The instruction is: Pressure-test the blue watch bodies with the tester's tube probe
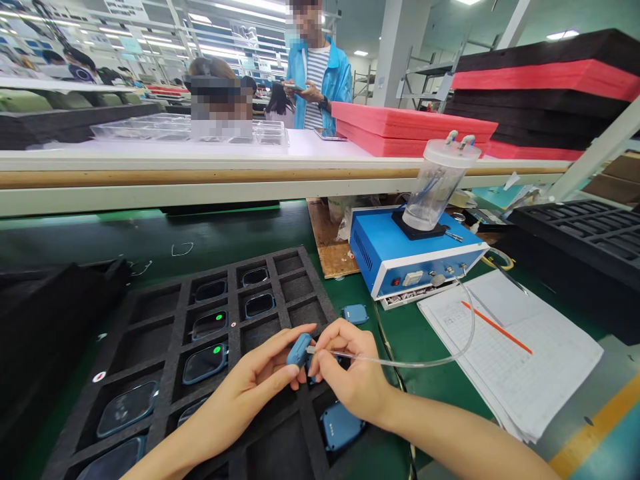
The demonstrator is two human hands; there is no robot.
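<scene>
Black foam tray point(233, 293) lies nearest; near its right edge, left hand point(260, 377) pinches a blue watch case point(299, 350), right hand point(355, 373) grips a clear tube point(425, 365), tip at the case.

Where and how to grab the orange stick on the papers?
Judgement: mid-length, from above, pinching its long sides. The orange stick is thin, straight and lies flat on the papers; the clear tube passes across near its far end, so avoid that end.

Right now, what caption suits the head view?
Left hand holds a small blue case; right hand holds a clear tube.
</scene>
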